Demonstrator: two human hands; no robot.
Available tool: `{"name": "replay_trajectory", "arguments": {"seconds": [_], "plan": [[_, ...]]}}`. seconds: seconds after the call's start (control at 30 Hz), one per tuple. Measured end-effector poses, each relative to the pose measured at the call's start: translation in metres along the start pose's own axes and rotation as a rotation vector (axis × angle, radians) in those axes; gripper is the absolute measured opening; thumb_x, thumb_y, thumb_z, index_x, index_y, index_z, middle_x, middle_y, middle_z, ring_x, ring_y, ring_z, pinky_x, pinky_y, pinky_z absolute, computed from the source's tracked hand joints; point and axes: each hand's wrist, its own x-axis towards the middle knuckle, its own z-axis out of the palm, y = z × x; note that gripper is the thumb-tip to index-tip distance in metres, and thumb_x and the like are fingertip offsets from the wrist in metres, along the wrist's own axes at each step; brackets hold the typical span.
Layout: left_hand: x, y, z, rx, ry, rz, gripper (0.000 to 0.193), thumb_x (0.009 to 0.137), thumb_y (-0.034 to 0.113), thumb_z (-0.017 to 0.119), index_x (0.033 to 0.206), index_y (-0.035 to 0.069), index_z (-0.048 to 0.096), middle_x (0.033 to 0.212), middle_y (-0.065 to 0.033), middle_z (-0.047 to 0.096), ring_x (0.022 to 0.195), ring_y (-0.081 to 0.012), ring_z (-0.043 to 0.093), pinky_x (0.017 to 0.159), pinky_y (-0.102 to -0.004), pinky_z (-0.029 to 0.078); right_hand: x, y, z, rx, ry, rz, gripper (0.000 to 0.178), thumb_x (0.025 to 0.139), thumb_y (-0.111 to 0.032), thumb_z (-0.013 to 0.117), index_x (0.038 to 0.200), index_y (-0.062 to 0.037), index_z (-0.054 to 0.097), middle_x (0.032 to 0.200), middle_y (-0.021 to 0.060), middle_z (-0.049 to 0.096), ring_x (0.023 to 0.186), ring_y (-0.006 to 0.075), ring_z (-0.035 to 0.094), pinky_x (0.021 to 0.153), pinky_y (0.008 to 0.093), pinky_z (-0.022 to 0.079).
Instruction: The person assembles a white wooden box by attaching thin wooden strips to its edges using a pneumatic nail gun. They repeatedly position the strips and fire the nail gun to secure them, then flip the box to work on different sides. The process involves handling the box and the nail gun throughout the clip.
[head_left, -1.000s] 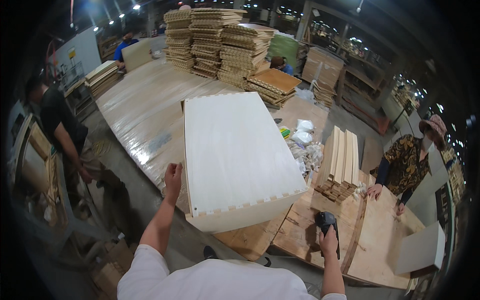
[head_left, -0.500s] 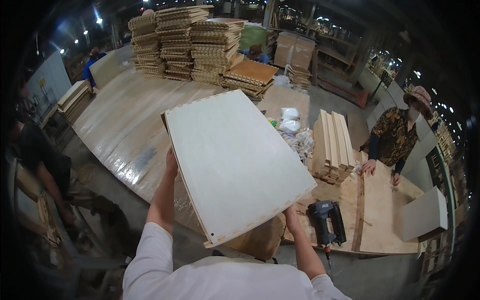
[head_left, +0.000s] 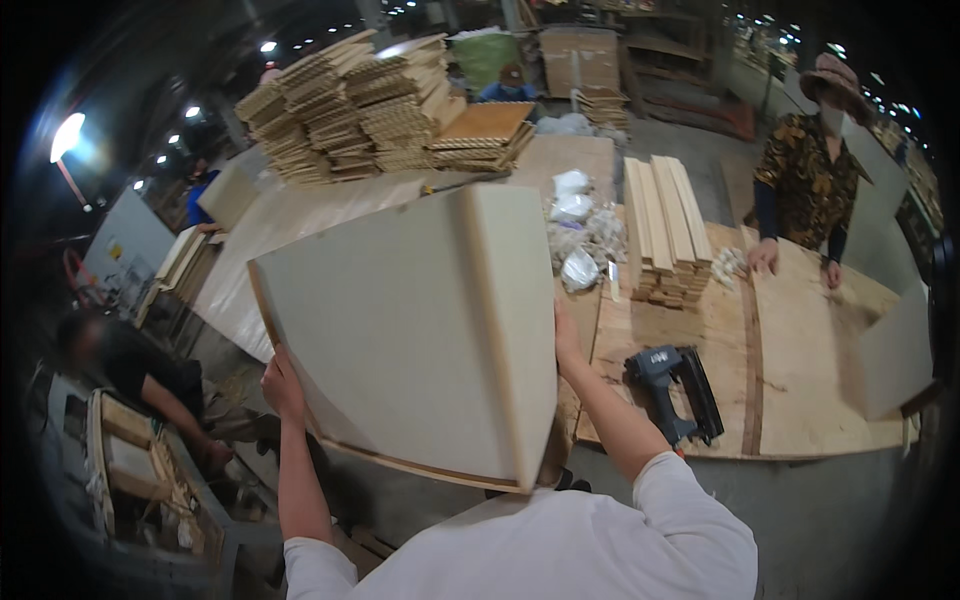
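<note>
Between my hands is a large white wooden box (head_left: 390, 330) with pale bare-wood edges, tilted so that a broad face and a narrower right face meet at an upright edge. My left hand (head_left: 283, 385) is closed on its left edge near the lower corner. At the right face, my right hand (head_left: 567, 335) grips the side, its fingertips partly hidden behind the box. The box is held up over the near edge of the worktable, close to my white shirt. A black nail gun (head_left: 675, 392) lies on the table to the right of my right forearm.
Beyond the nail gun stands a stack of pale wooden strips (head_left: 668, 230), beside white plastic bags (head_left: 572, 208). Tall stacks of wooden panels (head_left: 350, 110) line the table's far side. A person in a patterned shirt (head_left: 815, 180) stands at right; another person (head_left: 150, 370) works at left.
The box has been turned and tipped up, so a second face now shows on its right. It has shifted left, and both hands moved with it. My view has swung too.
</note>
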Motion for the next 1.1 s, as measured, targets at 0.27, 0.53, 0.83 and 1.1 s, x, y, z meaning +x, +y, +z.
{"name": "replay_trajectory", "arguments": {"seconds": [0.27,0.53,0.83,1.1], "plan": [[-0.063,0.029,-0.084,0.407,-0.228,-0.117,0.056,0.091,0.052,0.042,0.086,0.005,0.07,0.084,-0.0216,0.066,0.084,-0.0417,0.063,0.074,-0.0491,0.048,-0.014,0.026,-0.019,-0.083,-0.296,0.324,0.061,0.096,-0.051,0.034,0.127,-0.0009,0.053,0.118,0.0147,0.06,0.107,0.025,0.056,0.093,0.0346,0.043],[-0.064,0.071,-0.036,0.584,-0.438,-0.19,0.052,0.09,0.05,0.042,0.098,0.007,0.071,0.099,-0.0207,0.066,0.098,-0.0406,0.061,0.084,-0.0469,0.048,0.097,0.036,-0.081,-0.437,-0.119,0.111,0.035,0.087,-0.027,0.055,0.11,-0.001,0.052,0.084,0.015,0.063,0.067,0.024,0.066,0.051,0.039,0.053],[-0.055,0.057,-0.028,0.332,-0.329,-0.264,0.047,0.086,0.05,0.047,0.1,0.012,0.069,0.099,-0.0186,0.067,0.097,-0.0383,0.062,0.084,-0.0457,0.048,0.159,0.032,-0.09,-0.308,0.373,0.108,0.034,0.085,-0.018,0.06,0.112,-0.0041,0.045,0.078,0.014,0.06,0.045,0.0211,0.056,0.035,0.033,0.045],[-0.047,0.054,-0.024,0.164,-0.371,-0.282,0.047,0.086,0.05,0.048,0.096,0.008,0.067,0.098,-0.0183,0.067,0.095,-0.037,0.062,0.082,-0.0436,0.047,0.175,0.039,-0.099,-0.585,0.455,-0.187,0.022,0.081,-0.021,0.065,0.091,-0.0008,0.063,0.081,0.014,0.063,0.078,0.0275,0.061,0.072,0.0381,0.047]]}}
